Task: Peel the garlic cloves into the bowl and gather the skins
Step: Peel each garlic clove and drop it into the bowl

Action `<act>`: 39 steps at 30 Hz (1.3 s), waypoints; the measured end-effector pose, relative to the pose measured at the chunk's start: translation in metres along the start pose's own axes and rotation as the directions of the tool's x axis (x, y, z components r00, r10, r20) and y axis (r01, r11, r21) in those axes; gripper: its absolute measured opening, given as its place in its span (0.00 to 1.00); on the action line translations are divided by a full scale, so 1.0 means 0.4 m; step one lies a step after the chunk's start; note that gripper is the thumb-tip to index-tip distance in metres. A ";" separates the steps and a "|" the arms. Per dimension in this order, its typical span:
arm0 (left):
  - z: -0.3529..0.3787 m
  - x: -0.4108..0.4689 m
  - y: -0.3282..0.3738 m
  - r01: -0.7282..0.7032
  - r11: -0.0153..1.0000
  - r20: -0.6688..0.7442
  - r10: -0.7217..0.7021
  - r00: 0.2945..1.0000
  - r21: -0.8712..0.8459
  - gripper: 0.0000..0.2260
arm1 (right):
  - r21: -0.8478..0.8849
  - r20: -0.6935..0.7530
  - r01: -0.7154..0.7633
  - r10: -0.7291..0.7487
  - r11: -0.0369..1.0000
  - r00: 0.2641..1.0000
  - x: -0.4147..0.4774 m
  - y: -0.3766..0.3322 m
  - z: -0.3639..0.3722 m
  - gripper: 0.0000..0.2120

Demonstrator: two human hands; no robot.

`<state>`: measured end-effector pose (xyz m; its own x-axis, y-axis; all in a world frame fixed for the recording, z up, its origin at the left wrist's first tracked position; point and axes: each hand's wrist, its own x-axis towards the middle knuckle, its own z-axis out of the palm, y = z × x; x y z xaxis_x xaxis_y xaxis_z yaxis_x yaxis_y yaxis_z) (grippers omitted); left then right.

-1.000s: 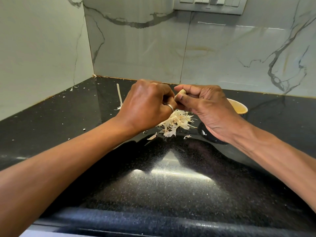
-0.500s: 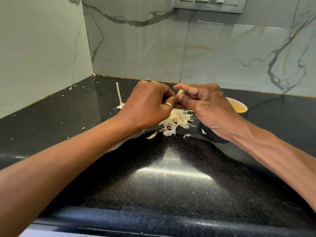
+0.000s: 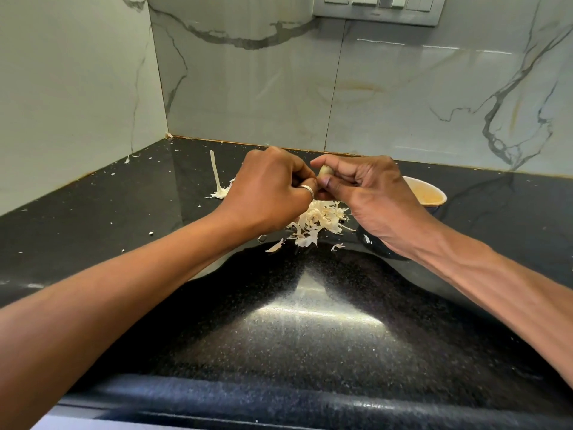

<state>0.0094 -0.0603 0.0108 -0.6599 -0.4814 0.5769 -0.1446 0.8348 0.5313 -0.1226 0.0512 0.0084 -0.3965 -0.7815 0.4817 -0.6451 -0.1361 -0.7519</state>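
Note:
My right hand (image 3: 369, 193) pinches a pale garlic clove (image 3: 324, 172) between thumb and forefinger, above the black counter. My left hand (image 3: 269, 187), with a ring on one finger, is curled against the clove from the left, its fingertips on the clove's lower end. Right under both hands lies a heap of papery garlic skins (image 3: 316, 221). A cream-lined bowl (image 3: 429, 193) stands behind my right hand, which hides most of it; what lies inside cannot be made out.
A garlic stalk with its root end (image 3: 217, 181) lies left of my hands. Skin scraps (image 3: 127, 159) dot the black counter (image 3: 310, 321) toward the left marble wall. The back wall carries a switch panel (image 3: 378, 7). The counter's front edge is close below.
Both hands have stayed over the skin heap, working the clove with small finger movements. The clove has turned slightly in my right hand's pinch.

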 end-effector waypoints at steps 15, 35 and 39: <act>0.003 -0.006 0.012 0.075 0.993 0.014 -0.074 0.997 -0.086 0.04 | 0.089 -0.015 -0.005 0.006 0.996 1.000 -0.003 0.004 0.006 0.15; 0.006 -0.005 0.003 0.134 0.975 0.054 -0.126 0.991 -0.179 0.05 | 0.101 -0.016 -0.031 0.033 0.994 0.999 -0.002 0.009 0.006 0.14; 0.007 -0.005 0.003 0.174 0.961 0.074 -0.162 0.984 -0.213 0.05 | 0.096 -0.017 -0.044 0.046 0.994 0.999 -0.003 0.013 0.010 0.14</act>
<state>0.0083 -0.0575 0.0087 -0.6808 -0.5888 0.4358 -0.0966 0.6620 0.7433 -0.1228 0.0491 0.0020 -0.4367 -0.7764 0.4545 -0.5616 -0.1594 -0.8119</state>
